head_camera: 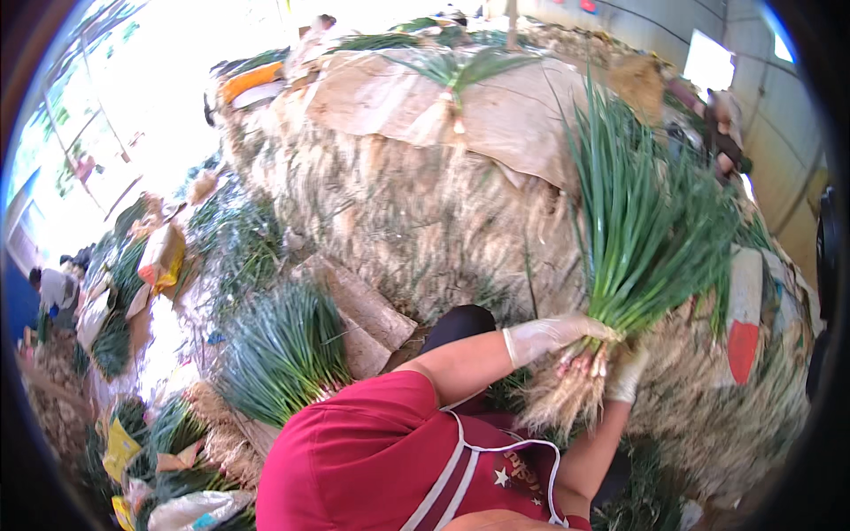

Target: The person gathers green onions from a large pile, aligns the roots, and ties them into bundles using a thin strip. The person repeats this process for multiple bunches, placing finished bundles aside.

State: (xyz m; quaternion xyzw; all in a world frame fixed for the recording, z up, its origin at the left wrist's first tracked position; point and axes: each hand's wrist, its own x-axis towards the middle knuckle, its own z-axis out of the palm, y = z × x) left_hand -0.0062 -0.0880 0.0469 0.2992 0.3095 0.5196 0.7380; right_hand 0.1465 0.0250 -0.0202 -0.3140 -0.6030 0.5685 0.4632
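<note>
A large bunch of green onions [624, 265] stands out in front of me, its leaves upward and its pale bulbs and tangled roots hanging below. My left hand [571, 332], in a thin translucent glove, is closed around the stems just above the bulbs. My right hand [627, 372], gloved too, is at the far side of the same bunch near the bulbs; its fingers are partly hidden behind the roots. On a brown sheet [372, 93] atop the heap lies a small bunch of green onions [451, 86]. Another bundle of green onions [285, 358] rests to the left of my body.
A tall heap of stacked onions [398, 219] faces me, roots outward. Brown cardboard [358, 318] lies by my knee. More bundles, sacks and a yellow and red packet [163, 257] lie at left. Other people are at the far left, the back and the right.
</note>
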